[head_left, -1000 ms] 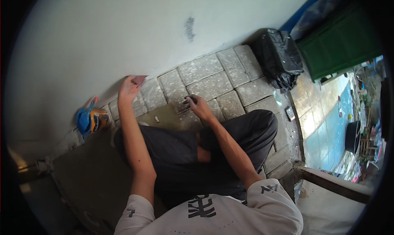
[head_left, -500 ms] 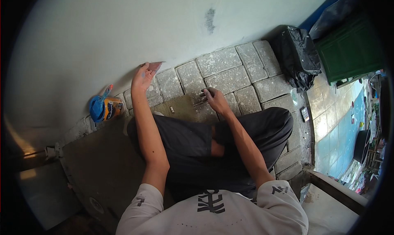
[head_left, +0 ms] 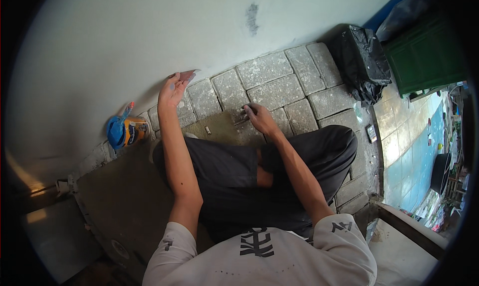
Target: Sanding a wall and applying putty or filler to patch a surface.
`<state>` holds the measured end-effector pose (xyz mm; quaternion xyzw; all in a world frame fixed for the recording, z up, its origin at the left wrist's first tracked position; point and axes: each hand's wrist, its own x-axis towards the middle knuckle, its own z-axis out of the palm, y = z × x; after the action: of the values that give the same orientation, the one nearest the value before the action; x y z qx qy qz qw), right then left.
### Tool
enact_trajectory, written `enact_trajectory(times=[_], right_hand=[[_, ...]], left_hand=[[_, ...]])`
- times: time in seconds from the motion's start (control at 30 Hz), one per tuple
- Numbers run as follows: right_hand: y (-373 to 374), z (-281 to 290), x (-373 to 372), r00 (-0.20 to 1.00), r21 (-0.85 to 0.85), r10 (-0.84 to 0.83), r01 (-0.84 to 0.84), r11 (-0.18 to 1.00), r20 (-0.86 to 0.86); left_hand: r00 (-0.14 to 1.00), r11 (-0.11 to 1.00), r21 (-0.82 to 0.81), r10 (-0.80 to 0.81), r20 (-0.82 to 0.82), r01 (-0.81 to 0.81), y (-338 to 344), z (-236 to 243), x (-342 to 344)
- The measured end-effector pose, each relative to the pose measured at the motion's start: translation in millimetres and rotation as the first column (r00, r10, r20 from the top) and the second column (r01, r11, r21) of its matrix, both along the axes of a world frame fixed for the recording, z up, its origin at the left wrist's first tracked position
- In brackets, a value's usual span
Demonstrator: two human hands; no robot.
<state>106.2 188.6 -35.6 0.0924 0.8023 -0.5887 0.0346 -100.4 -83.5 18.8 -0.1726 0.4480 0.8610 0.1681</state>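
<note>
My left hand (head_left: 171, 91) is closed on a piece of reddish-brown sandpaper (head_left: 186, 76), held against the lower part of the white wall (head_left: 134, 41). Grey dust marks its fingers. Over the paving by my knees hovers my right hand (head_left: 260, 120), its dusty fingers curled inward; whether something small is between them I cannot make out. A grey smudge (head_left: 252, 19) shows higher on the wall. Left of my left forearm stands an orange can (head_left: 134, 130) with a blue cover and a blue-handled tool (head_left: 126, 111) leaning up from it.
Grey paving blocks (head_left: 277, 91) run along the wall's foot. A small whitish stub (head_left: 207, 130) lies before my folded legs. At the right are a black plastic-wrapped box (head_left: 366, 59) and a green bin (head_left: 424, 61). A dark flat surface (head_left: 115, 196) extends at left.
The whole view has shifted slightly. My left hand keeps the sandpaper at nearly the same spot on the wall, and my right hand stays over the paving with its fingers still curled.
</note>
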Motion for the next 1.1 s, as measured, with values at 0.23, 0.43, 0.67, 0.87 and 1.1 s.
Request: enact_trajectory(times=[0.23,0.43,0.67,0.87,1.1], right_hand=[[-1.0,0.4,-7.0,1.000,0.020,-0.011,0.012,1.000,-0.027],[10.9,-27.2,-6.7,0.998,0.109,-0.066,0.068,0.992,-0.018],[1.8,-17.2,1.2,0.995,0.107,-0.040,0.049,0.993,-0.087],[-7.3,-0.2,-5.2,0.997,0.081,-0.017,0.023,0.996,-0.081],[0.6,-19.9,-0.4,0.997,0.071,-0.034,0.039,0.997,-0.072]], left_hand=[[1.000,0.999,-0.033,-0.005,0.029,0.006,2.9,-6.5,-15.0],[0.956,0.948,0.149,-0.262,-0.130,0.281,-5.3,-20.4,-23.1],[0.947,0.955,-0.179,-0.269,-0.174,0.238,-17.1,-19.1,-19.3],[0.965,0.955,-0.177,-0.254,-0.067,0.239,-49.7,-74.2,-52.3],[0.949,0.959,-0.103,-0.276,-0.153,0.262,-20.4,-45.7,-32.4]])
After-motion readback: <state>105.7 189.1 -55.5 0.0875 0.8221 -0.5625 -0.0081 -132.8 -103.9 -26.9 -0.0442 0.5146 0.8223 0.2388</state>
